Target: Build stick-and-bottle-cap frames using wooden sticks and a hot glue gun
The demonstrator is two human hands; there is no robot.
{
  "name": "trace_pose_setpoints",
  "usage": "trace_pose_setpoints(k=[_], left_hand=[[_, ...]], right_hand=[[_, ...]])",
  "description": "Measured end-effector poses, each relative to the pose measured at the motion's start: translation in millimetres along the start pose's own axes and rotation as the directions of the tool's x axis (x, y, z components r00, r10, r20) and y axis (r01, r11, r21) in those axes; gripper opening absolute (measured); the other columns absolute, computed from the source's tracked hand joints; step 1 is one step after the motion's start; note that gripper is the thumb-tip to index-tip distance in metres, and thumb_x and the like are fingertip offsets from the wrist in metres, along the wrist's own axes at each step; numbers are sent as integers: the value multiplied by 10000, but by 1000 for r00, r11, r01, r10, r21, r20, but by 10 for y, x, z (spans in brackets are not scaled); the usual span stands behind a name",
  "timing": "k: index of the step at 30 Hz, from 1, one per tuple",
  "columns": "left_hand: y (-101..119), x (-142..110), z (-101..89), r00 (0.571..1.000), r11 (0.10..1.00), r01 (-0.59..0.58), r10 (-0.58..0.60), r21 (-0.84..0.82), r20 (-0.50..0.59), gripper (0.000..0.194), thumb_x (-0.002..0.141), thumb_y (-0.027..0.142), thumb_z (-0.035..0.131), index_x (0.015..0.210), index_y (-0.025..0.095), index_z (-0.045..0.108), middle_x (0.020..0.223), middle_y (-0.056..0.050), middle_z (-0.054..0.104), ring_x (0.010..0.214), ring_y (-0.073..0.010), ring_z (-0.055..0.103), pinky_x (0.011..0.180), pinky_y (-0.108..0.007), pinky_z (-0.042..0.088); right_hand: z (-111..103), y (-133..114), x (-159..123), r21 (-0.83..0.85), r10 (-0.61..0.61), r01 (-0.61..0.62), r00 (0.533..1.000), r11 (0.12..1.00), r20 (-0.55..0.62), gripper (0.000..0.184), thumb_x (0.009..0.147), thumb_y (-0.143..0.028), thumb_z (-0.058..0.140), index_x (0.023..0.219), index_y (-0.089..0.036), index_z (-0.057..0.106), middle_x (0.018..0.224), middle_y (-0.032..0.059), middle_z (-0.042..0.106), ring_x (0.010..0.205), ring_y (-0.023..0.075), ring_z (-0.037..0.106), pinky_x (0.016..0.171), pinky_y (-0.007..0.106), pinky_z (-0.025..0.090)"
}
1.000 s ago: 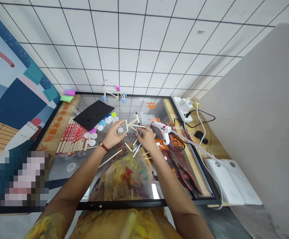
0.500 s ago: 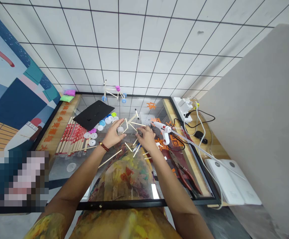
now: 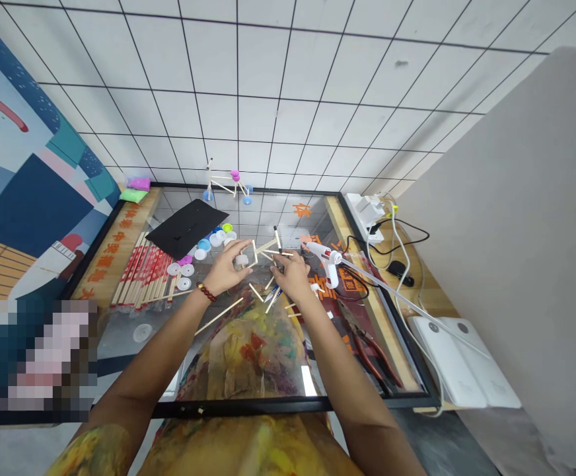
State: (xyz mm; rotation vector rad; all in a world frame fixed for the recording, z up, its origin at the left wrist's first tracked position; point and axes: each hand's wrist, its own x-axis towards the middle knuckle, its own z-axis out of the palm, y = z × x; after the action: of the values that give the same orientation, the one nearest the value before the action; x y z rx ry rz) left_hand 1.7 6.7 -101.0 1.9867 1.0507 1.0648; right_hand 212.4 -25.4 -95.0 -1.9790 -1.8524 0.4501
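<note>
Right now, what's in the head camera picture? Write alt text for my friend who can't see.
A person's left hand and right hand handle a small stick frame over a glass tabletop. Plastic caps and a black sheet lie to the left; a glue gun sits to the right.

The stick assembly (image 3: 267, 247) sat mid-frame between left hand (image 3: 226, 271) and right hand (image 3: 292, 274). Loose sticks (image 3: 256, 293) lay just below, on the tabletop (image 3: 124, 340). Left of centre: lids (image 3: 216, 239), stick bundle (image 3: 142, 277) farther left, sheet (image 3: 186, 228) behind that. A stick model (image 3: 224, 188) stood upper centre (far edge). Glue gun (image 3: 325, 256) was right of centre, pliers (image 3: 362, 334) lower right.
</note>
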Motion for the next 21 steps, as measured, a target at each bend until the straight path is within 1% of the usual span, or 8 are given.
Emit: trace_pose_setpoints(k=[3,5,8,12,17,21], left_hand=[[-5,-3,20,1000,1000,12,-12,-21,-15,710,734,191,732,1404,243,505,1386,-112,537,1270,-265,571,1094,-441,478],[-8,-3,30,1000,999,22,-23,-31,-20,730,729,193,739,1414,233,491,1392,-122,535,1270,-271,575,1094,-446,477],[-4,-2,35,999,999,26,-27,-27,-26,730,723,200,746,1408,233,496,1383,-123,541,1261,-273,582,1094,-454,478],[-1,-2,34,999,1000,20,-21,-23,-28,723,724,201,743,1405,233,502,1371,-121,542,1253,-268,584,1095,-454,479],[-2,3,18,999,1000,-8,9,16,-40,679,733,198,733,1378,252,530,1351,-96,555,1252,-261,573,1093,-452,482],[27,12,-8,999,996,-29,32,80,-27,650,752,197,717,1373,253,534,1354,-94,555,1273,-265,546,1095,-456,476]], right_hand=[[-34,-11,-26,-14,-8,9,1000,1000,18,358,858,-297,630,1211,-269,689,1267,104,594,1167,288,516,907,395,366],[-67,-14,-60,-26,-10,11,1000,1000,15,374,852,-292,634,1222,-261,676,1259,108,600,1155,289,520,901,393,360],[-112,-16,-115,-53,3,-3,1000,999,-8,307,853,-287,633,1151,-253,703,1284,103,599,1135,290,526,901,397,346],[-124,-25,-148,-58,12,-13,1000,998,-6,210,866,-286,626,1035,-233,740,1207,93,641,1093,277,546,903,402,324],[-82,-36,-141,-4,-9,9,1000,1000,-19,198,858,-284,628,1009,-233,746,1182,83,660,1080,261,552,905,399,304],[-89,-42,-137,5,9,-9,1000,1000,-1,212,848,-275,644,1030,-237,746,1197,73,656,1096,257,556,904,393,298]])
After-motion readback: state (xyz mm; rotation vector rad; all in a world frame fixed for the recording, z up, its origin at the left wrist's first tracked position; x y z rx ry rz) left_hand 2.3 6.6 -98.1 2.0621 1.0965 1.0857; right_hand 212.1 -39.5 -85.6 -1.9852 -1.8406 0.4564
